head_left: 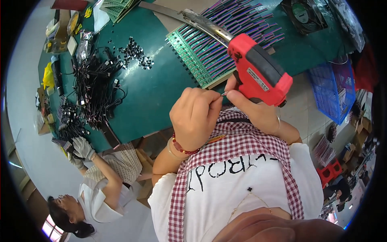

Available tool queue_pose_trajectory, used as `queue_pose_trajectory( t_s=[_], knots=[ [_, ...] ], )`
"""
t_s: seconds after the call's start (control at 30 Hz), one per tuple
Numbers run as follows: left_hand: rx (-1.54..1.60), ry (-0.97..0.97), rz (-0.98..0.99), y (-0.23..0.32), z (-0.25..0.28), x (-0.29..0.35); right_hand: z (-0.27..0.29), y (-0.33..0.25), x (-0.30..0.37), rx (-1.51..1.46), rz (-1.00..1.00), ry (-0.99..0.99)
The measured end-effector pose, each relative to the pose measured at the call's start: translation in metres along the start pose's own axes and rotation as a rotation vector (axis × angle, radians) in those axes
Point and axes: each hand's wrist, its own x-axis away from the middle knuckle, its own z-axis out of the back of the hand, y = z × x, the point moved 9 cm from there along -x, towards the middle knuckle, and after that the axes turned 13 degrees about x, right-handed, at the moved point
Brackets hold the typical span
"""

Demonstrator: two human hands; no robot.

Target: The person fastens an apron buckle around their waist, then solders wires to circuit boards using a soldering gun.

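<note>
A red and black soldering gun (pixel 258 66) with a long metal barrel slants over the near edge of the table, its barrel toward the upper left. My right hand (pixel 258 115) is beneath its body and appears to hold it; the gun hides part of the fingers. The right thumb points at a thin silvery piece (pixel 224 94) between my hands. My left hand (pixel 195 111) is closed, pinching that piece between thumb and forefinger. Beyond the gun lies a panel of green circuit boards (pixel 189 56) with rows of purple and dark wires.
Black cables (pixel 94 86) with white connectors lie heaped on the left of the green table (pixel 157 97). Small black parts (pixel 136 54) are scattered nearby. A fan (pixel 303 15) is at the far right, above a blue basket (pixel 332 92). A gloved co-worker (pixel 107 173) sits at lower left.
</note>
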Motion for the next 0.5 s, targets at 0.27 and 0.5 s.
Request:
queue_pose_trajectory(
  t_s=[0.27, 0.5],
  knots=[
    [0.004, 0.089, 0.011, -0.005, -0.001, 0.008, -0.006, 0.014, -0.002, 0.067, 0.03, 0.093],
    [-0.19, -0.05, 0.045, -0.016, -0.004, 0.004, 0.008, 0.039, 0.01, -0.066, -0.003, 0.245]
  ],
)
